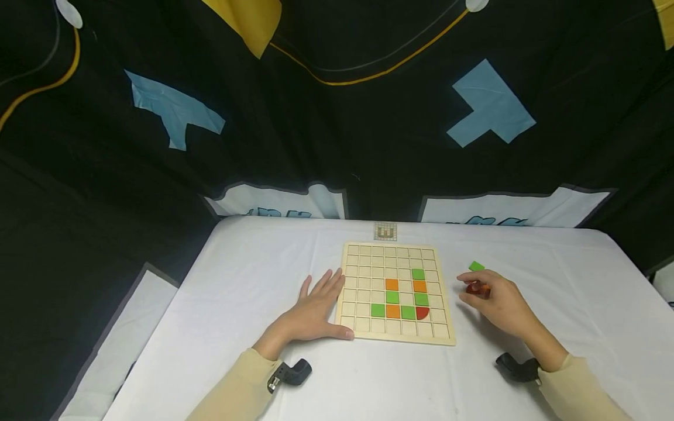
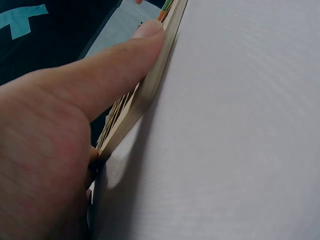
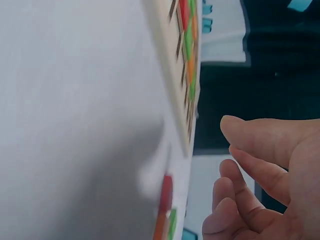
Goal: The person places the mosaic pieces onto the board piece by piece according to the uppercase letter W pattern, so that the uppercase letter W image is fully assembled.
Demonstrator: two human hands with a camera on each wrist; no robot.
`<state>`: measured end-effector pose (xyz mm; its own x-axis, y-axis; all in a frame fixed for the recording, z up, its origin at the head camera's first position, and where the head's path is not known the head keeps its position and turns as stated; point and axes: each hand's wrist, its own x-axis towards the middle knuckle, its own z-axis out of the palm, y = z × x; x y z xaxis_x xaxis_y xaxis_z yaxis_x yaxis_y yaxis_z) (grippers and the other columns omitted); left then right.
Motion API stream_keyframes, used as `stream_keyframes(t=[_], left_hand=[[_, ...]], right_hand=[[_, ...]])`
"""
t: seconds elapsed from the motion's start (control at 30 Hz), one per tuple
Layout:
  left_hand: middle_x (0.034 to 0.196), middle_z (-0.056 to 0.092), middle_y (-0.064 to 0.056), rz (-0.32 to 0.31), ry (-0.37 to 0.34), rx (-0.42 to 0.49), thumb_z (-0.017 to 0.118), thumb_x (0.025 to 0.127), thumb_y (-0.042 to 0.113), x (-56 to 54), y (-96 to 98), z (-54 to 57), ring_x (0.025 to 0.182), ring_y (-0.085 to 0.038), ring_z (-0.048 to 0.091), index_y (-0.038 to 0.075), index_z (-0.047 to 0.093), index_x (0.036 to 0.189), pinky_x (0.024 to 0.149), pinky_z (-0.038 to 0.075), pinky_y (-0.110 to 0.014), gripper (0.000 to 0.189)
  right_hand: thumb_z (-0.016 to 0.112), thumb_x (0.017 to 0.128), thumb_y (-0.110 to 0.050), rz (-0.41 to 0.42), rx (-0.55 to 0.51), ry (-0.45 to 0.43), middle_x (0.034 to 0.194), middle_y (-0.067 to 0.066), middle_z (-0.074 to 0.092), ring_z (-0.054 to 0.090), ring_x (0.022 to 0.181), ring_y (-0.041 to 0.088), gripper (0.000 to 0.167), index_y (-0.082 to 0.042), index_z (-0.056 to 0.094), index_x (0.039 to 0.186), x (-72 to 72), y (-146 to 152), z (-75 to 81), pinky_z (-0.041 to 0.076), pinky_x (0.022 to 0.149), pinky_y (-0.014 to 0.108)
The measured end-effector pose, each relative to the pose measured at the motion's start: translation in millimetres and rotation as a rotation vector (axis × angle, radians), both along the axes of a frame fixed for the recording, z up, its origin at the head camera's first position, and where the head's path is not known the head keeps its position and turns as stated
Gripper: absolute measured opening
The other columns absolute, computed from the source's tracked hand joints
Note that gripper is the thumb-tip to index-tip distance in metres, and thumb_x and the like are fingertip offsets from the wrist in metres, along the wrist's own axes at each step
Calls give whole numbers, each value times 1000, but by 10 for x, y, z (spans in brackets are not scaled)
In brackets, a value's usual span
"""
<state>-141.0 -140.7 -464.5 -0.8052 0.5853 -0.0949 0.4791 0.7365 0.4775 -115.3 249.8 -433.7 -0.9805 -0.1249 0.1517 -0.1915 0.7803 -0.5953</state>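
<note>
Nearest are two beige sleeves (image 1: 237,386). The left hand (image 1: 316,318) lies along the left side of the board (image 1: 377,283), its grip spread apart, the thumb on the near rim. The right hand (image 1: 500,299) hangs to the right of the board, its grip also apart and curved. From the head, a red piece (image 3: 166,194) seems to sit between these fingers; the right wrist view shows it on the surface (image 1: 395,380), separate from them, near an orange piece (image 3: 159,226). The board is square, of pale wood, grooved in a grid, without a long axis; its right near corner points slightly toward the person. Flat tiles (image 1: 419,286) make one crosswise row and two columns pointing away. Only the left wrist view shows clearly the rounded board corner. Farther hangs dark cloth (image 1: 337,146).
</note>
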Motion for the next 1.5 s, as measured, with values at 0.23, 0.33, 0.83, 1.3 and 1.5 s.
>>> stream_keyframes(t=[0.23,0.33,0.83,1.3,1.5], left_hand=[[169,7,-9,4,-1,0,73,77,70,-2,5,-13,155,-30,0,4,15,161,118,-8,-61,122],[169,7,-9,5,-1,1,73,77,69,1,5,-9,155,-30,0,3,15,161,118,-8,-61,121],[169,7,-10,2,-6,-5,73,77,70,0,9,7,155,-30,-1,3,14,161,118,-9,-60,122],[169,6,-10,4,-8,-2,72,77,70,-6,8,-2,155,-30,-1,3,14,161,118,-9,-61,122],[169,6,-10,5,-10,-6,72,77,70,-3,10,6,155,-30,-1,3,14,161,118,-9,-60,122]], right_hand=[[80,83,-7,-28,49,-37,99,12,65,53,83,23,38,1,70,119,-53,154,-79,45,62,28],[81,84,-7,-32,66,-48,106,18,66,54,85,25,38,3,70,119,-79,191,-110,47,66,31],[77,85,-3,9,143,-49,112,27,66,60,93,34,32,6,69,115,-159,245,-156,53,84,54],[76,86,-1,34,174,-52,97,14,66,57,85,28,25,4,72,110,-187,239,-126,52,79,49],[76,87,-4,37,160,-55,95,11,66,55,84,25,26,3,72,112,-179,200,-107,51,74,43]])
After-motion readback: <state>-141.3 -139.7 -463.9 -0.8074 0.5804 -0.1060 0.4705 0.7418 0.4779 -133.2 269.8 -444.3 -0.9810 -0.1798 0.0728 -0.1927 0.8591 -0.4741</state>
